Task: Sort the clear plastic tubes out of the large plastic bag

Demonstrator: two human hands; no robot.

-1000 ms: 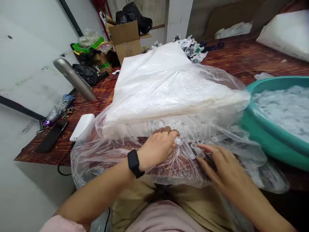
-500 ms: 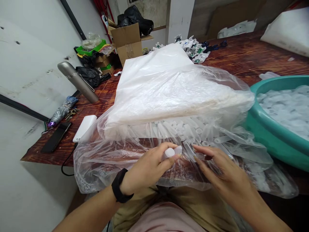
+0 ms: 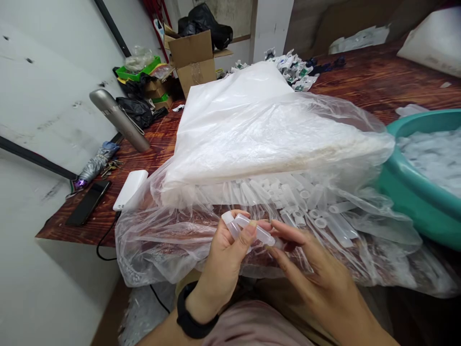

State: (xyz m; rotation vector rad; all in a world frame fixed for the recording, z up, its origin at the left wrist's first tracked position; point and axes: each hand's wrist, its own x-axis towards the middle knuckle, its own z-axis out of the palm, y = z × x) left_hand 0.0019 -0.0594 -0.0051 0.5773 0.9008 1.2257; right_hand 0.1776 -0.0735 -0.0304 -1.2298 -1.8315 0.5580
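My left hand (image 3: 226,254), with a black band at the wrist, is closed on translucent plastic tubes (image 3: 255,230); one lies across the other between thumb and fingers. My right hand (image 3: 309,264) pinches the right end of the crossing tube, its thumb and fingertips close to the left hand. Both hands are over a clear plastic bag (image 3: 162,240) spread along the table's front edge. Just beyond them, many loose translucent tubes (image 3: 288,194) lie in the bag's opening, under its white bulging part (image 3: 252,134).
A teal basin (image 3: 414,192) full of translucent pieces stands at the right. On the left are a black phone (image 3: 88,203), a white power bank (image 3: 130,190) with a cable, and a grey bottle (image 3: 120,120). A cardboard box (image 3: 194,57) is at the back.
The left hand has turned upward, and the tubes in it now show lengthwise. My right hand has moved left to meet it, with its tube against the left hand's. The view has shifted slightly.
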